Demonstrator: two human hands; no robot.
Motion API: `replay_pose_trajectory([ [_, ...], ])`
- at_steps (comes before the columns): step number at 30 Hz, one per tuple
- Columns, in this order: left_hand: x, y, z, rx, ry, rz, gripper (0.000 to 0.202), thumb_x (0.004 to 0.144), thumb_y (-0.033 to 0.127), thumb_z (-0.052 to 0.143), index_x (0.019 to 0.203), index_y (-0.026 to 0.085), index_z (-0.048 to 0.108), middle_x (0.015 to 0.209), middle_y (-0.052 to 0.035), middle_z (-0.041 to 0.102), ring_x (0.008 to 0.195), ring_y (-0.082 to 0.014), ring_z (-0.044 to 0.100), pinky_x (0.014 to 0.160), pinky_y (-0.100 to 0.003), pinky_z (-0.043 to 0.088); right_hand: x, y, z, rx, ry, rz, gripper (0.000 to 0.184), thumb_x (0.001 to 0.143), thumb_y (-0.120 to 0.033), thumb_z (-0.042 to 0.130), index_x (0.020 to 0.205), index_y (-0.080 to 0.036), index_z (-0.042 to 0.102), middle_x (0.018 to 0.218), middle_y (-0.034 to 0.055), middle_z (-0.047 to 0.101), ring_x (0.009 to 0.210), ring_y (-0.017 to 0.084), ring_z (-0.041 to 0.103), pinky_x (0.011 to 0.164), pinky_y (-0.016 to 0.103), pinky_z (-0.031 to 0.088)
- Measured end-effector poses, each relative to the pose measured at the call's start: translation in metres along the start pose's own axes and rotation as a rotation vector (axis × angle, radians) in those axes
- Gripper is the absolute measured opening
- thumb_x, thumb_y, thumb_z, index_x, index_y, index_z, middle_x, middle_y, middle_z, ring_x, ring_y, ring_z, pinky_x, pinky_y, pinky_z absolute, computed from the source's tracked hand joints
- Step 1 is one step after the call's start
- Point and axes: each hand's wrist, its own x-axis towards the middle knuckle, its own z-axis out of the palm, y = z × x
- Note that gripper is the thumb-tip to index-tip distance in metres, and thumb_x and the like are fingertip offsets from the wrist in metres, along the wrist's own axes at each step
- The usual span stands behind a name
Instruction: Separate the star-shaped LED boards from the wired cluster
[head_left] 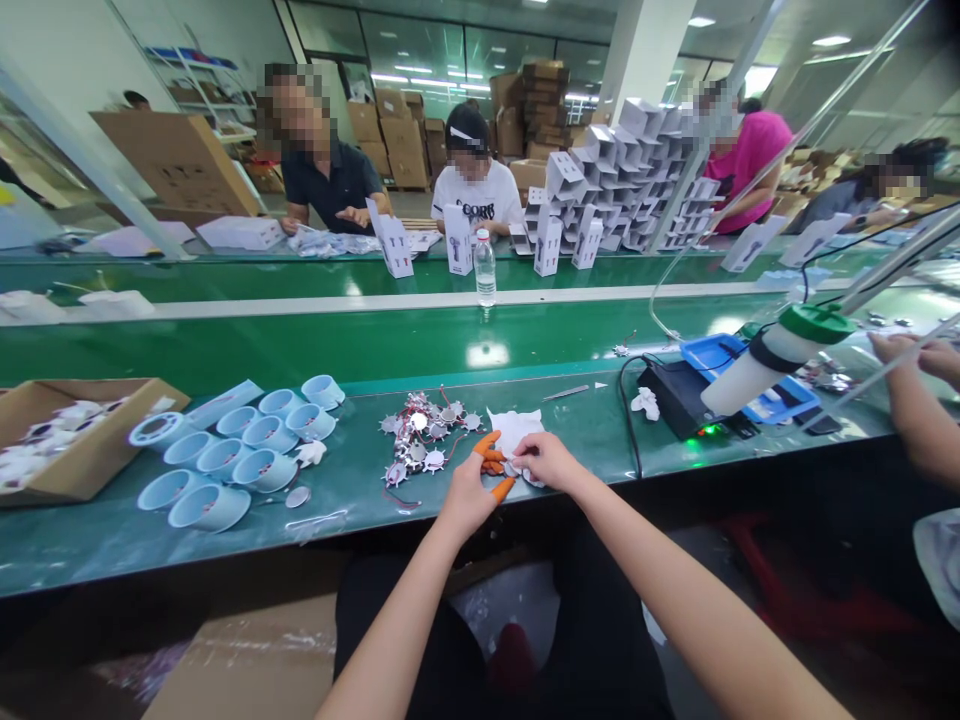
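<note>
My left hand (477, 482), with orange covers on several fingertips, holds a small round silver part (511, 468) above the near edge of the green bench. My right hand (551, 463) meets it there, thumb and forefinger pinched at the part; what lies between those fingertips is too small to make out. A white cloth or paper sheet (516, 428) lies just behind both hands. To the left of them sits a pile of silver discs with tabs and red wires (417, 440). Metal tweezers (566, 393) rest beyond the sheet.
Light-blue cups (221, 458) stand on the left, beside a cardboard box (90, 455) of white parts. On the right are a black device (667, 398), a white bottle with green cap (772, 360) and a blue tray (795, 398). Co-workers sit across the green conveyor (360, 335), behind a water bottle (485, 272).
</note>
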Motion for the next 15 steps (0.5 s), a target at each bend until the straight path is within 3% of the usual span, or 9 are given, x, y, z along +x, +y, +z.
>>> replay_pose_trajectory([
  [5,-0.001,0.003,-0.001,-0.008,-0.007,-0.007,0.077,0.077,0.036,0.072,0.147,0.027,0.043,0.112,-0.0003,0.064,0.091,-0.008,0.061,0.095,-0.028,0.054,0.004,0.003,0.001,-0.064,-0.005,-0.008,0.037,0.079,-0.038,0.065,0.103,-0.011,0.062,0.077,0.0014,0.06,0.056,0.003,0.055,0.055,0.013,0.04],
  [8,-0.001,0.006,-0.002,0.009,-0.014,-0.012,0.076,0.077,0.036,0.072,0.147,0.03,0.043,0.113,0.0004,0.063,0.092,-0.0084,0.062,0.097,-0.029,0.053,0.005,0.003,0.003,-0.142,0.034,-0.049,0.052,0.068,-0.05,0.076,0.101,-0.011,0.065,0.081,0.002,0.063,0.06,-0.001,0.051,0.06,0.012,0.039],
  [11,0.0,0.005,-0.002,0.048,-0.005,-0.015,0.075,0.078,0.036,0.072,0.147,0.033,0.043,0.113,0.0025,0.063,0.093,-0.008,0.061,0.098,-0.029,0.052,0.006,-0.001,0.005,-0.22,0.086,-0.054,0.058,0.059,-0.051,0.082,0.097,-0.011,0.068,0.087,0.002,0.065,0.065,-0.004,0.048,0.061,0.009,0.034],
  [15,0.0,0.0,0.0,0.034,-0.006,-0.017,0.076,0.077,0.037,0.072,0.147,0.032,0.043,0.111,0.0031,0.063,0.091,-0.0073,0.06,0.096,-0.027,0.052,0.004,-0.01,0.006,-0.226,0.087,-0.012,0.043,0.072,-0.045,0.074,0.097,-0.01,0.068,0.087,0.0025,0.065,0.063,-0.004,0.047,0.06,0.009,0.033],
])
